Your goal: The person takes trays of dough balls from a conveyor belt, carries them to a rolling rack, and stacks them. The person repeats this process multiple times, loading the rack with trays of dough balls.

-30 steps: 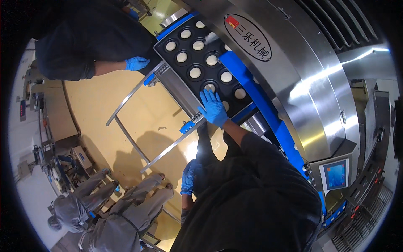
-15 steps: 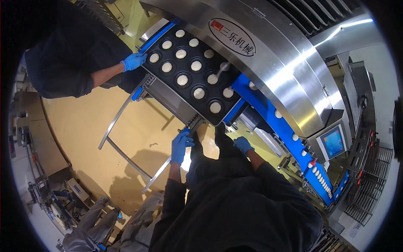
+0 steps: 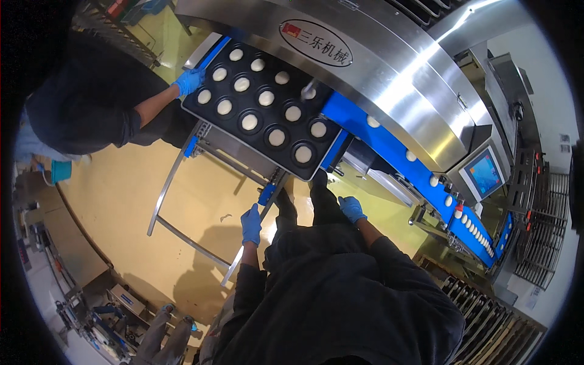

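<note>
A dark baking tray (image 3: 263, 141) with round wells lies on a metal frame in front of me. Pale dough rounds (image 3: 249, 122) sit in its wells. My left hand (image 3: 250, 225), in a blue glove, hangs beside the frame's metal rail (image 3: 233, 272), just below a blue block (image 3: 266, 194); its fingers are curled together around nothing I can see. To the right of my legs, my right hand (image 3: 351, 209) is gloved too and loosely closed, away from the tray. At the tray's left end rests a co-worker's gloved hand (image 3: 190, 81).
A blue conveyor belt (image 3: 406, 168) carries dough pieces along the right under a curved steel machine cover (image 3: 389, 67). A touch screen (image 3: 483, 173) is mounted beside it. Racks (image 3: 541, 225) stand farther right. Another person's legs (image 3: 173, 334) show at the lower left.
My left hand has come away from the blue block, down along the rail. The view has shifted, and the tray appears farther left. My right hand looks nearly unchanged.
</note>
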The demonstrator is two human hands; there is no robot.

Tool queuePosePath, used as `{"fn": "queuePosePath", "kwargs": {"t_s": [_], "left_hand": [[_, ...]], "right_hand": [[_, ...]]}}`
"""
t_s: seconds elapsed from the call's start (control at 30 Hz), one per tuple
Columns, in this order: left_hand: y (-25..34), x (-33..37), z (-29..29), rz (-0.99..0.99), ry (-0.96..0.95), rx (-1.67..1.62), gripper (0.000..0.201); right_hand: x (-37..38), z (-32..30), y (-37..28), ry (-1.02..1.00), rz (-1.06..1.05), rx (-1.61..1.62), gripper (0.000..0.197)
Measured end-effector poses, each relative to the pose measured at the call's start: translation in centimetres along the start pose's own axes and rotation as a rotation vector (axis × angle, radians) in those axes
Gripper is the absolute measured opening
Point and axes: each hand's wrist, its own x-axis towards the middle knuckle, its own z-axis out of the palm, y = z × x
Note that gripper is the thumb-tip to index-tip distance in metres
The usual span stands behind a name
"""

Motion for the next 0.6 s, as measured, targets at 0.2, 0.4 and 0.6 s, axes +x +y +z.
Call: {"fn": "queuePosePath", "kwargs": {"t_s": [0.2,0.4,0.6], "left_hand": [[-0.4,-0.3,0.0,-0.058,0.031,0.027,0.039],[2.1,-0.9,-0.8,-0.236,0.017,-0.226,0.035],[1.5,-2.8,-1.5,-0.275,0.108,-0.254,0.032]], "right_hand": [[-0.9,-2.1,-4.4,0.216,-0.273,0.093,0.026],[1.9,-8.2,-12.0,0.498,-0.606,0.101,0.045],[8.9,-10.3,-17.1,0.533,-0.715,-0.298,0.07]]}}
